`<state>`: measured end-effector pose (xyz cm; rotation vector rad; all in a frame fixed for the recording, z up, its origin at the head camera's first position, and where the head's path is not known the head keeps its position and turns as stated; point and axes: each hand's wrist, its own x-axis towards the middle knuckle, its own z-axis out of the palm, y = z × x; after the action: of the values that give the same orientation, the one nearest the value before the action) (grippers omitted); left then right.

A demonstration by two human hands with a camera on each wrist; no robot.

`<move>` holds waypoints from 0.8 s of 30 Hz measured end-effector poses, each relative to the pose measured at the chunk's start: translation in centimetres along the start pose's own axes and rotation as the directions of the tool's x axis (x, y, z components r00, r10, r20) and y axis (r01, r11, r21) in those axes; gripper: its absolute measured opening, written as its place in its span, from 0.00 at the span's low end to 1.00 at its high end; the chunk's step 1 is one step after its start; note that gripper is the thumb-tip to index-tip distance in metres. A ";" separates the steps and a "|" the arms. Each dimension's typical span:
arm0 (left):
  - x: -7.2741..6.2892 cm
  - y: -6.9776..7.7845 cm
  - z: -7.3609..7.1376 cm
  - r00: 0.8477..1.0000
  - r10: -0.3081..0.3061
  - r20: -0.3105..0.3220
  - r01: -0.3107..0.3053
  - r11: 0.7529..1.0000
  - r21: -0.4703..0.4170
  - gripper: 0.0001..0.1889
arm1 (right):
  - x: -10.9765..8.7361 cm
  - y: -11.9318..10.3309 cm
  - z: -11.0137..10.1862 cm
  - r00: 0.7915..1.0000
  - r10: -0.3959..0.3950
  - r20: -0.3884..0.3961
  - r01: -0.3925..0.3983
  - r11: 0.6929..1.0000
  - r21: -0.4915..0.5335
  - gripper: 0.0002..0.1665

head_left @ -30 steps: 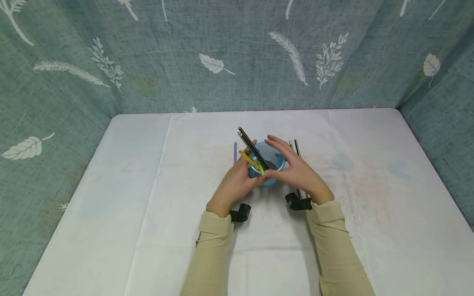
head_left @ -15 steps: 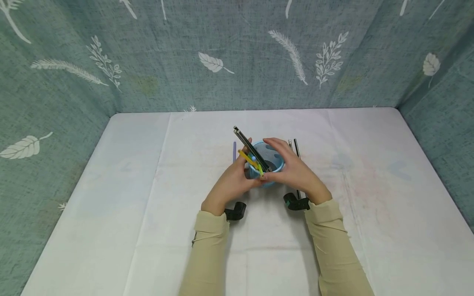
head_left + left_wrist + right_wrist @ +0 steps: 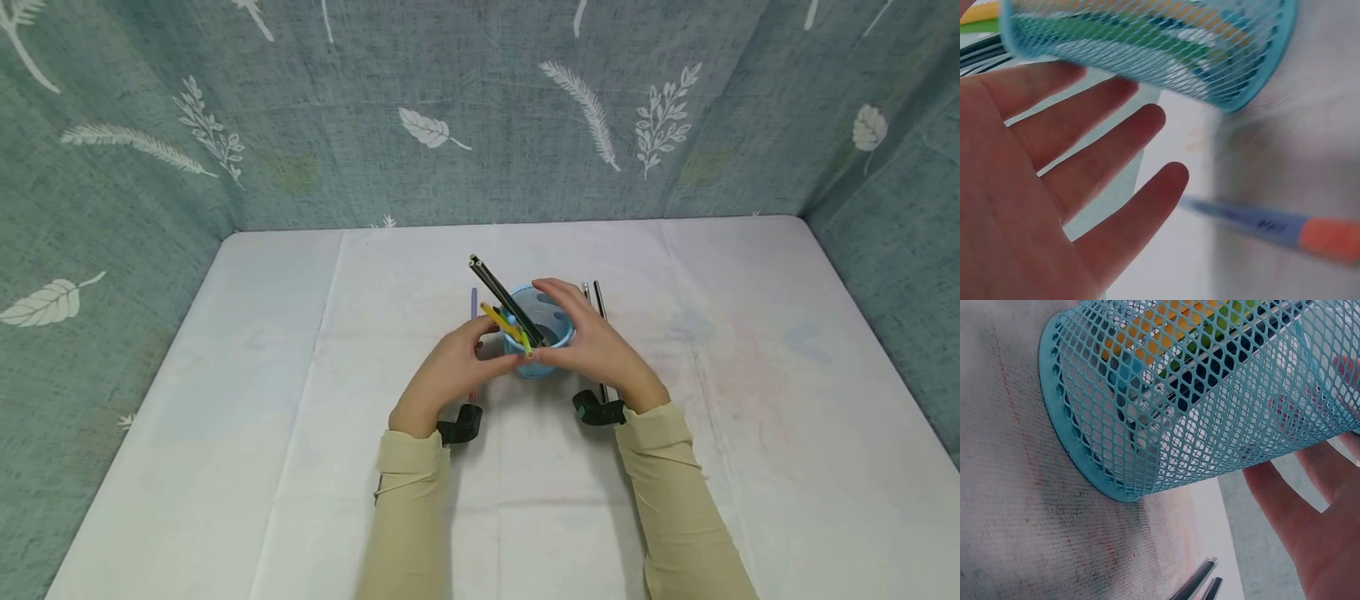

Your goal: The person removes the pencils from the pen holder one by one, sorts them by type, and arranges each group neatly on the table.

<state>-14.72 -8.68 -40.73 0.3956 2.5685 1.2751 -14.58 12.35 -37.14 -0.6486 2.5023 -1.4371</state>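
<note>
A light-blue mesh pen holder (image 3: 537, 371) stands on the table between both hands. Several dark pencils (image 3: 495, 285) lean out of it to the left, along with yellow pens (image 3: 493, 317) and a green one. My right hand (image 3: 603, 350) curves round the holder's right side, thumb at the near rim and fingers at the far rim. On the other side, my left hand (image 3: 446, 371) has its fingers spread and fairly straight; in the left wrist view the upper fingertips lie close against the mesh (image 3: 1147, 56). Whether they touch it I cannot tell.
A pen with a purple and orange barrel (image 3: 1272, 228) lies on the table left of the holder, partly behind my left hand. Two dark, shiny sticks (image 3: 601, 300) lie to the right, partly under my right hand. Leaf-patterned curtain (image 3: 480, 125) borders the white tablecloth (image 3: 262, 375).
My left hand has drawn back to the left from the holder, and its fingers have loosened. The right hand stays round the holder, which has hardly shifted.
</note>
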 end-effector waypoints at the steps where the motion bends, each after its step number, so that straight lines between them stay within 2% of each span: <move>1: -0.1 0.0 -0.2 1.000 0.004 -0.003 -0.004 1.000 0.007 0.30 | 0.0 -0.1 0.0 1.000 0.005 -0.001 -0.005 1.000 0.001 0.47; 8: -0.6 0.3 -1.3 0.996 0.076 -0.056 -0.075 0.997 0.025 0.27 | 0.0 0.0 0.2 1.000 0.017 -0.010 -0.016 1.000 0.007 0.47; 12: -0.7 0.7 -1.4 0.988 0.119 -0.103 -0.113 0.992 0.059 0.24 | 0.0 0.0 0.2 1.000 0.004 -0.015 -0.004 1.000 0.007 0.46; 14: -0.7 0.8 -1.4 0.979 0.146 -0.143 -0.136 0.988 0.079 0.24 | 0.1 0.0 0.2 1.000 -0.001 -0.018 0.001 1.000 0.009 0.46; 17: -0.6 0.9 -1.3 0.953 0.204 -0.224 -0.186 0.978 0.096 0.21 | 0.1 -0.1 0.3 1.000 -0.005 -0.020 0.005 1.000 0.009 0.46; 20: -0.4 1.0 -1.0 0.916 0.277 -0.289 -0.254 0.960 0.116 0.18 | 0.1 -0.1 0.4 1.000 -0.009 -0.021 0.009 1.000 0.007 0.45; 22: -0.3 1.1 -0.8 0.894 0.316 -0.319 -0.285 0.948 0.141 0.16 | 0.1 0.0 0.4 1.000 -0.013 -0.020 0.013 1.000 0.001 0.45; 24: -0.2 1.0 -0.7 0.878 0.337 -0.339 -0.300 0.941 0.157 0.14 | 0.1 -0.1 0.3 1.000 -0.015 -0.019 0.015 1.000 -0.005 0.45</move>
<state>-14.61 -8.67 -39.46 0.6885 2.9812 1.4473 -14.57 11.99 -37.26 -0.6593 2.5214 -1.4503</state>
